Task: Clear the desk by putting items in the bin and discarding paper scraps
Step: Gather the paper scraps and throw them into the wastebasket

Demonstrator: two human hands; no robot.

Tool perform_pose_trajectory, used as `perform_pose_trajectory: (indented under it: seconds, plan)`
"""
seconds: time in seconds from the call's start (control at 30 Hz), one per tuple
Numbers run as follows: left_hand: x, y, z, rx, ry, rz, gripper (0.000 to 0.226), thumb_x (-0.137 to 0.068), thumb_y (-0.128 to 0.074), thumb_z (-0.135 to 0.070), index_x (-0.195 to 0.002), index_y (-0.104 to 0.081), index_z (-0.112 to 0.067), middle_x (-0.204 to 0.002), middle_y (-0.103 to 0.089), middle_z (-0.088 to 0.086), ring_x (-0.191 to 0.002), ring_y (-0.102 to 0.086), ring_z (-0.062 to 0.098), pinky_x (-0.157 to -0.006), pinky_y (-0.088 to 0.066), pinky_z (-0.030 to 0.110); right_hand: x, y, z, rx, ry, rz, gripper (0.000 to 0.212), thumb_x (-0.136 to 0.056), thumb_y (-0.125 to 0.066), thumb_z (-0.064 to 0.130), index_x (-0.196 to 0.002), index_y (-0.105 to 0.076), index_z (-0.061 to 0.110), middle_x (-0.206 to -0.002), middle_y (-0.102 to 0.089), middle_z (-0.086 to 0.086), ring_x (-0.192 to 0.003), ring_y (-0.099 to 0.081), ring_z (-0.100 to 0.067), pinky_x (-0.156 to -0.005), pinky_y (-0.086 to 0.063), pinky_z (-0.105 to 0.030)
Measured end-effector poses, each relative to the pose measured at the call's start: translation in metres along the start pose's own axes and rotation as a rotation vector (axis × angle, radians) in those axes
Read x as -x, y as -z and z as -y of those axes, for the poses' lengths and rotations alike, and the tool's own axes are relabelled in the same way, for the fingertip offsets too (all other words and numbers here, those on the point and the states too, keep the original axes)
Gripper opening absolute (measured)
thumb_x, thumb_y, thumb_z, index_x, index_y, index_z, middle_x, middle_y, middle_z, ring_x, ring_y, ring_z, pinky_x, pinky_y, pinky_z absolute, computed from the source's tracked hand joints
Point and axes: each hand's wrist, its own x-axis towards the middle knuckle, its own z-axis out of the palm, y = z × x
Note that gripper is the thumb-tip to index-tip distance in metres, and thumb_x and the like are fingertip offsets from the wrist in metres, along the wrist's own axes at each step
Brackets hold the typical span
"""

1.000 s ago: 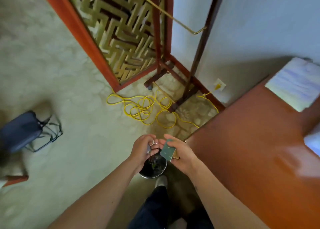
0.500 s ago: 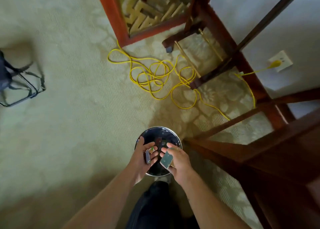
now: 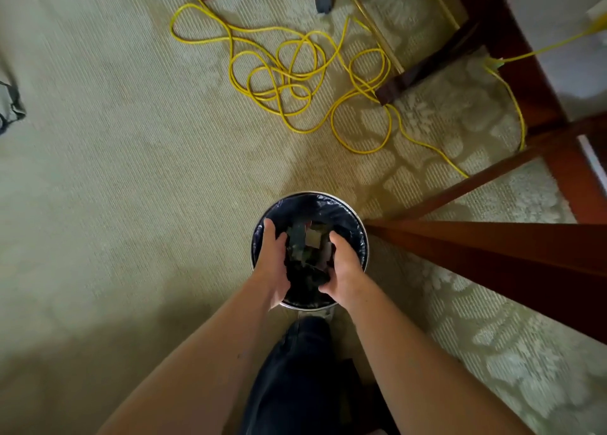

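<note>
Pale patterned carpet (image 3: 131,171) fills the frame. At lower centre both forearms reach down, the left hand (image 3: 274,263) spread with straight fingers, the right hand (image 3: 345,267) loosely curled, gripping nothing. Both are inside the bin (image 3: 359,219), with paper scraps (image 3: 313,237) between them. Yellow cable (image 3: 280,92) coils above.

Both my forearms (image 3: 203,352) are bare right up to my left hand (image 3: 274,267) and right hand (image 3: 345,270), and between them I wear dark navy trousers (image 3: 289,369) above a pale shoe toe (image 3: 316,313).
</note>
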Motion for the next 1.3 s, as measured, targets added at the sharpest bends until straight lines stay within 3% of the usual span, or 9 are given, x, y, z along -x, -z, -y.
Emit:
perform_pose_trajectory:
  seconds: [0.1,0.2,0.27,0.37,0.53,0.67,0.93,1.1,1.3]
  plan:
    - [0.010,0.001,0.004,-0.141,-0.066,-0.120,0.060,-0.097,-0.033,-0.059,-0.144,-0.041,-0.024,-0.154,-0.035,-0.001,-0.141,-0.032,0.025,-0.116,-0.021,0.046,0.026,0.006,-0.002,-0.010,0.101,-0.099,0.033,-0.099,-0.048,0.028,-0.131,-0.054,0.021,-0.126,-0.055,-0.002,-0.113,-0.056,-0.021,-0.092,-0.048,-0.042]
    - [0.043,-0.008,0.001,-0.154,-0.153,-0.225,0.024,-0.096,-0.054,-0.033,-0.112,-0.062,-0.018,-0.122,-0.063,0.003,-0.103,-0.059,0.018,-0.090,-0.045,0.036,0.070,0.009,-0.003,0.014,0.232,-0.133,0.030,-0.098,-0.049,0.012,-0.124,-0.061,0.018,-0.114,-0.065,-0.001,-0.099,-0.064,-0.014,-0.080,-0.056,-0.032]
    - [0.078,-0.018,-0.005,-0.123,-0.213,-0.212,0.016,-0.094,-0.058,-0.026,-0.104,-0.065,-0.014,-0.102,-0.065,0.005,-0.085,-0.061,0.016,-0.078,-0.051,0.032,0.108,0.011,-0.003,0.044,0.324,-0.146,0.024,-0.095,-0.054,0.010,-0.115,-0.066,0.017,-0.105,-0.068,-0.002,-0.093,-0.065,-0.012,-0.073,-0.055,-0.027]
    - [0.141,-0.035,-0.014,-0.156,-0.288,-0.169,0.018,-0.093,-0.059,-0.022,-0.105,-0.066,-0.011,-0.090,-0.064,0.005,-0.077,-0.062,0.016,-0.074,-0.054,0.030,0.176,0.014,0.002,0.045,0.433,-0.148,0.017,-0.092,-0.057,0.009,-0.102,-0.068,0.018,-0.094,-0.067,-0.002,-0.083,-0.063,-0.011,-0.075,-0.056,-0.027]
    - [0.257,-0.082,-0.033,-0.249,-0.358,-0.102,0.010,-0.092,-0.060,-0.017,-0.094,-0.066,-0.010,-0.074,-0.061,0.002,-0.062,-0.057,0.013,-0.065,-0.053,0.026,0.305,0.026,0.016,-0.044,0.533,-0.132,0.020,-0.092,-0.053,0.001,-0.104,-0.065,0.012,-0.077,-0.058,0.000,-0.065,-0.054,-0.008,-0.062,-0.049,-0.021]
    - [0.334,-0.124,-0.043,-0.326,-0.425,-0.022,0.010,-0.092,-0.056,-0.016,-0.087,-0.064,-0.014,-0.074,-0.060,0.001,-0.062,-0.056,0.012,-0.062,-0.050,0.025,0.396,0.050,0.023,-0.094,0.634,-0.086,0.016,-0.091,-0.052,0.001,-0.101,-0.063,0.008,-0.073,-0.054,-0.002,-0.062,-0.051,-0.010,-0.057,-0.045,-0.021]
    - [0.436,-0.208,-0.019,-0.576,-0.561,0.269,0.015,-0.096,-0.048,-0.009,-0.095,-0.063,-0.010,-0.074,-0.058,0.003,-0.059,-0.055,0.012,-0.047,-0.047,0.018,0.505,0.136,0.016,-0.277,0.803,-0.150,0.012,-0.088,-0.057,0.004,-0.092,-0.066,0.012,-0.074,-0.060,-0.002,-0.064,-0.055,-0.012,-0.062,-0.047,-0.025]
    - [0.462,-0.264,0.026,-0.769,-0.548,0.418,0.014,-0.097,-0.048,-0.013,-0.098,-0.063,-0.011,-0.073,-0.059,0.001,-0.060,-0.055,0.012,-0.051,-0.047,0.020,0.533,0.203,-0.011,-0.466,0.867,-0.283,0.011,-0.091,-0.059,0.010,-0.096,-0.068,0.015,-0.085,-0.066,-0.006,-0.074,-0.059,-0.016,-0.066,-0.050,-0.027]
    - [0.482,-0.322,0.106,-1.080,-0.472,0.528,0.011,-0.094,-0.061,-0.026,-0.102,-0.064,-0.020,-0.089,-0.067,0.004,-0.083,-0.064,0.019,-0.073,-0.054,0.026,0.551,0.290,-0.068,-0.726,0.880,-0.437,0.012,-0.094,-0.057,0.011,-0.101,-0.066,0.013,-0.083,-0.066,-0.006,-0.073,-0.059,-0.015,-0.065,-0.050,-0.024]
